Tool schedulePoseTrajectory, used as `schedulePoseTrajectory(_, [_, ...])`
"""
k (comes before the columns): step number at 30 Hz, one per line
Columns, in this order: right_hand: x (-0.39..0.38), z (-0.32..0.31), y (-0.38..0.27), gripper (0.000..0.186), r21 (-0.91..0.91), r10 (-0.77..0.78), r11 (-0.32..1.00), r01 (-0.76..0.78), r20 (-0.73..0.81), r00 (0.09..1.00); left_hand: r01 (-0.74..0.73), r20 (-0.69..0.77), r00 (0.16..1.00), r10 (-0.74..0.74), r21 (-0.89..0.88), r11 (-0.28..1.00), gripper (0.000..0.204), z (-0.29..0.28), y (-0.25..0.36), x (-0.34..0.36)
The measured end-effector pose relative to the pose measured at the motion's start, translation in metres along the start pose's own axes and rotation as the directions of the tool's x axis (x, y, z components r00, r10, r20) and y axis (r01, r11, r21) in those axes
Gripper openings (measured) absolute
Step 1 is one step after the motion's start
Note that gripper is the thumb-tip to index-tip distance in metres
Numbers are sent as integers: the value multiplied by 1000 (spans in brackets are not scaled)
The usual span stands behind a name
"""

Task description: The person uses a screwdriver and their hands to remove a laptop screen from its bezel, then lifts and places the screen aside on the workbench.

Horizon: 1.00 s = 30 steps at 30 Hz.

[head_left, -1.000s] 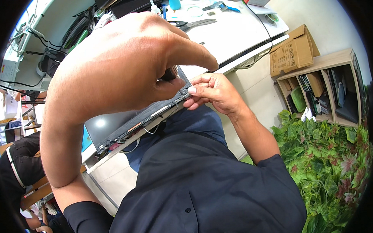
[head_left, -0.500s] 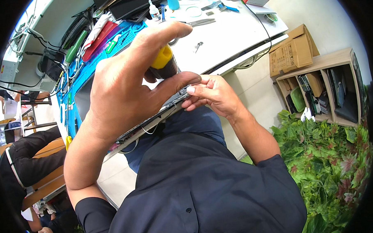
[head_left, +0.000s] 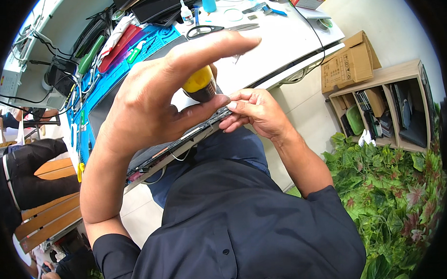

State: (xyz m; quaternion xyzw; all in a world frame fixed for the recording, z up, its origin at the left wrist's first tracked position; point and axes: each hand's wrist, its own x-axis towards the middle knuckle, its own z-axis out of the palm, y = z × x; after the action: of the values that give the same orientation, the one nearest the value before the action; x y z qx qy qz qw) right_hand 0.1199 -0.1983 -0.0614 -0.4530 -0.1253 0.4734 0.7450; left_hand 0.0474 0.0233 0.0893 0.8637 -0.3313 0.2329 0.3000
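Yellow-and-black handle [head_left: 200,83]: one, yellow end facing up, far end out of sight; stood over the right part of the dark flat panel [head_left: 148,156].
Left hand [head_left: 150,95]: gripped the handle, thumb against its lower part, a fingertip showing on its far side; forefinger stretched out straight, free of it.
Right hand [head_left: 256,111]: pinched the panel's right corner, thumb on top, other fingers bent beneath the edge.
Panel position: lay at the near edge of the white table [head_left: 279,46], slanting up to the right, partly covered by the left hand and forearm.
White cable [head_left: 181,158]: hung in a loop below the panel's near edge.
Blue mat [head_left: 154,40]: spread beyond the panel, to the left.
Black-handled scissors [head_left: 205,31]: lay on the table, beyond the left hand.
Cardboard box [head_left: 348,64]: stood on the wooden shelf unit [head_left: 374,79], at right.
Leafy greenery [head_left: 382,188]: filled the area below the shelf unit.
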Motion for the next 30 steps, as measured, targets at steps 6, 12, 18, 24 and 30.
schedulePoseTrajectory(6, [0, 0, 0, 25, -3, 11, 1000, -11, -2, 1000, 129, -255, 960, -119, 23, 991, 100, 20, -3, -24])
schedulePoseTrajectory(12, [-1, 0, 1, 28, -5, 21, 1000, -21, -7, 1000, 120, -292, 952, -98, 57, 991, 91, 26, -5, -26])
schedulePoseTrajectory(18, [-1, 0, 2, 29, 3, 14, 1000, -14, 2, 1000, 165, -309, 942, -132, 83, 983, 88, 29, -1, -25])
schedulePoseTrajectory(24, [-1, 1, 1, 28, 12, -1, 1000, 1, 3, 1000, 61, -323, 945, 60, 353, 934, 88, 25, 1, -21])
schedulePoseTrajectory(30, [-1, 0, 1, 26, 14, 5, 1000, -5, 5, 1000, -5, -249, 967, 60, 219, 976, 73, 21, 3, -14])
